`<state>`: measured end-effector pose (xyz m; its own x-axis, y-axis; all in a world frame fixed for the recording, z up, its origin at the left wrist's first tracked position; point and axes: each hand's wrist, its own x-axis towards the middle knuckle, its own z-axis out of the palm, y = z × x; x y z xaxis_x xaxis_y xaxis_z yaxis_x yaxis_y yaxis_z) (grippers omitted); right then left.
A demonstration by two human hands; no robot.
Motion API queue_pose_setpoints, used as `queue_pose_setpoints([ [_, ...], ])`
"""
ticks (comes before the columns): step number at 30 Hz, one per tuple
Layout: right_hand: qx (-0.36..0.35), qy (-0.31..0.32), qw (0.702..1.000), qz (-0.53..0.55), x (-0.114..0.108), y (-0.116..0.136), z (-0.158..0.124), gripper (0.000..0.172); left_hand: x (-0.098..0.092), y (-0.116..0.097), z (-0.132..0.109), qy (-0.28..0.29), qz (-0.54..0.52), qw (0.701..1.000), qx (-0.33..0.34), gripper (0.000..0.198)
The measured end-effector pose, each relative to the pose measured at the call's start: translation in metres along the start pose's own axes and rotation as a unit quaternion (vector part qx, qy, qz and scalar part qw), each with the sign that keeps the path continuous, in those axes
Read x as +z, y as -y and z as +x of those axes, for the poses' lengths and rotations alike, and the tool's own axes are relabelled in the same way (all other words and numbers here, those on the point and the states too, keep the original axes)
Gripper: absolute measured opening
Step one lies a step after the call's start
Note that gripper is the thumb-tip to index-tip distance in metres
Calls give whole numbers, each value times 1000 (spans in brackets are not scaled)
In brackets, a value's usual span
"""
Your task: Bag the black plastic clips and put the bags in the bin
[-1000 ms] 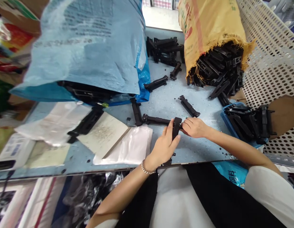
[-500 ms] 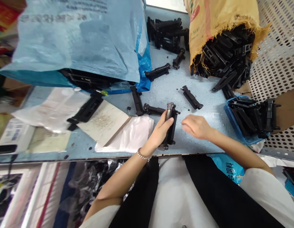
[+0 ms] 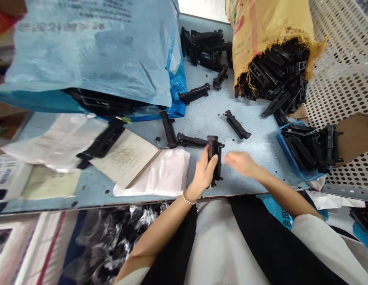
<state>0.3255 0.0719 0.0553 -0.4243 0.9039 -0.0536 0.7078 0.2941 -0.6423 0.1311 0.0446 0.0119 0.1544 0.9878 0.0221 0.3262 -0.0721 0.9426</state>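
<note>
My left hand [image 3: 204,169] grips a long black plastic part [image 3: 214,150], which stands upright in the picture near the table's front edge. My right hand [image 3: 242,163] is just right of that part and apart from it, its fingertips smeared by motion. Another black part [image 3: 192,140] lies behind my left hand, and one more [image 3: 169,129] slants beside it. Farther right, a single black part [image 3: 237,124] rests alone on the blue table [image 3: 201,118].
A large blue bag [image 3: 97,59] lies at left, a yellow woven sack [image 3: 269,23] spills black parts at back right. A blue basket [image 3: 286,152] holds several parts. A board [image 3: 127,158] and white plastic bags [image 3: 168,170] lie left. A perforated panel [image 3: 344,71] borders the right.
My left hand keeps hold of the black part, now turned slightly. My right hand has moved a little, staying beside the part. The whole view has shifted slightly.
</note>
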Motion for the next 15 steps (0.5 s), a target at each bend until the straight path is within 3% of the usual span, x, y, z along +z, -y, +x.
queue_pose_setpoints([
  [2, 57, -177, 978, -95, -16, -32, 23, 34, 18, 13, 3, 56, 28, 996, -58, 47],
  [3, 80, -220, 963, -134, -21, -48, 34, 30, 27, 19, 5, 72, 50, 994, -59, 44],
  [6, 149, -235, 945, -170, -20, -76, 51, 23, 47, 27, 13, 53, 103, 993, 1, 41],
  [8, 153, -231, 947, -165, -7, -68, 44, 22, 51, 25, 22, 32, 67, 997, 25, 51],
  [10, 98, -228, 956, -154, 8, -43, 26, 24, 46, 18, 32, 22, -18, 1000, 12, 66],
  [12, -19, -185, 974, -127, 15, -13, 7, 25, 35, 7, 39, 5, -91, 996, -15, 72],
  [15, -141, -157, 971, -116, 4, 13, -8, 28, 11, -13, 38, 9, -134, 990, -51, 73],
])
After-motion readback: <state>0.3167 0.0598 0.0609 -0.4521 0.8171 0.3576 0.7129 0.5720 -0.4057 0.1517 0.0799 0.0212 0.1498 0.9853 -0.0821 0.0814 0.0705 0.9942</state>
